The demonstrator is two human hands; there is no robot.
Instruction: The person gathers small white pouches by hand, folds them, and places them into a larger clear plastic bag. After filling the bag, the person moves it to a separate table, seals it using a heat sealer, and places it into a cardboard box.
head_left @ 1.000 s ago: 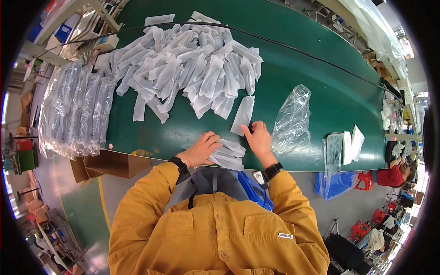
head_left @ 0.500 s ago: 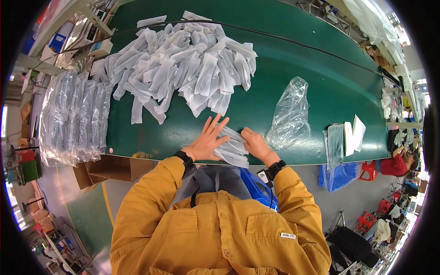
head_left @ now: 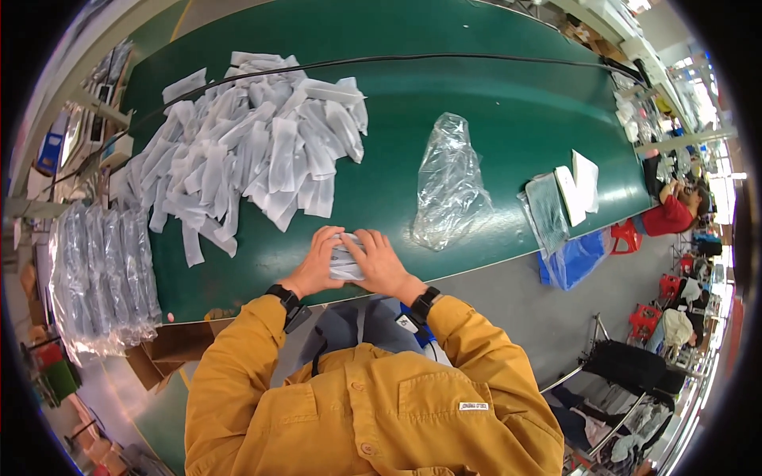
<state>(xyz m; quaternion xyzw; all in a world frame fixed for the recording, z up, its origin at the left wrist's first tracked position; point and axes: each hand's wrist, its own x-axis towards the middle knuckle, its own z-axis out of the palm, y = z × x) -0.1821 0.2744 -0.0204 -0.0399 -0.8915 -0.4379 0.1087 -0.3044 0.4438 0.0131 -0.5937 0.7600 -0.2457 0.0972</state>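
Observation:
Near the table's front edge, a small stack of frosted, whitish plastic packets [head_left: 346, 266] lies between my two hands. My left hand [head_left: 317, 263] grips its left side, fingers curled over the edge. From the right, my right hand [head_left: 384, 266] presses on the stack with its thumb on top and fingers at the far side. What the packets contain is too small to tell. Beyond my hands to the left spreads a loose heap of similar packets [head_left: 282, 151]. A crumpled clear plastic bag [head_left: 451, 186] lies to the right of my hands.
Filled clear bags [head_left: 103, 270] lie in a row at the table's left end. A black cable [head_left: 413, 57] crosses the green table [head_left: 524, 103]. A flat bag [head_left: 546, 208] and white pieces [head_left: 586, 178] lie at right. Beyond, a person in red [head_left: 665, 219] sits.
My left hand's spread fingers have closed onto the packets. Both hands now squeeze the stack from its sides, drawn closer together. The whole view has shifted and turned.

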